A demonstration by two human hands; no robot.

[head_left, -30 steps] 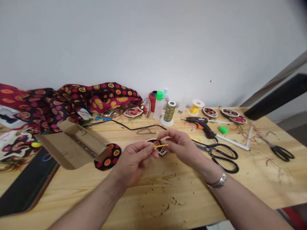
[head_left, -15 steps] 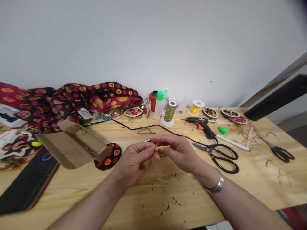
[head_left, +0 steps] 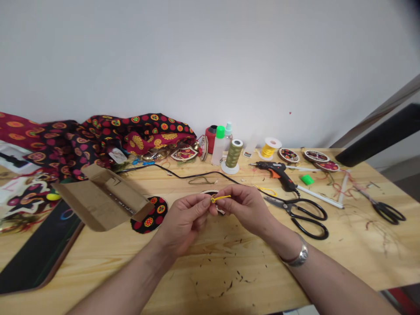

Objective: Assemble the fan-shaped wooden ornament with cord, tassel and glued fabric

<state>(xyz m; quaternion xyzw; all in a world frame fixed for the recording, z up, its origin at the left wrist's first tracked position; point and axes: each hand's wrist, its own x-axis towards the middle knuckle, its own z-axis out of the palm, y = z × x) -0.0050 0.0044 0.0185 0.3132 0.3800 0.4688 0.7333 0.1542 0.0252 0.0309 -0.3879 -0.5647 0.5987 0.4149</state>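
My left hand [head_left: 183, 221] and my right hand [head_left: 247, 208] meet above the middle of the wooden table [head_left: 210, 267]. Both pinch a short yellow cord [head_left: 220, 198] with a small loop at its left end. The left thumb and forefinger hold the loop end, the right fingers hold the other end. Just behind the fingers lies a small round patterned piece [head_left: 211, 193], mostly hidden. A silver bracelet [head_left: 298, 256] sits on my right wrist.
An open cardboard box [head_left: 101, 199] and a round patterned fabric disc [head_left: 151, 213] lie left. Large black scissors [head_left: 303, 212], a glue gun [head_left: 277, 169], thread spools [head_left: 232, 155], glue bottles [head_left: 218, 144] and patterned cloth [head_left: 98, 138] line the back. More scissors [head_left: 385, 208] lie far right.
Both hands have stayed together, shifting only slightly. The right fingers moved in closer over the yellow cord, covering more of the round piece behind it.
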